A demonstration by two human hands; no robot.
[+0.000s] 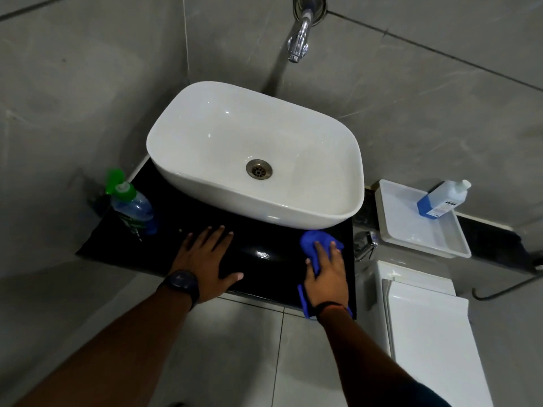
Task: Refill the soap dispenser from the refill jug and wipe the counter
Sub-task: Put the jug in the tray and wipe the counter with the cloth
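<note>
My right hand (327, 274) presses a blue cloth (316, 240) flat onto the black counter (264, 254), at its front right corner. My left hand (205, 259) lies flat on the counter with fingers spread, holding nothing. A clear soap dispenser with a green top (130, 205) stands at the counter's left end. The refill jug (443, 201), with blue liquid and a white cap, lies tilted in a white tray (393, 230) to the right of the counter.
A white basin (205, 127) fills the back of the counter under a chrome wall tap (299, 42). A white toilet cistern (426, 333) stands below right, with a chrome valve (364, 245) beside the counter. Grey tiled walls close in behind and at left.
</note>
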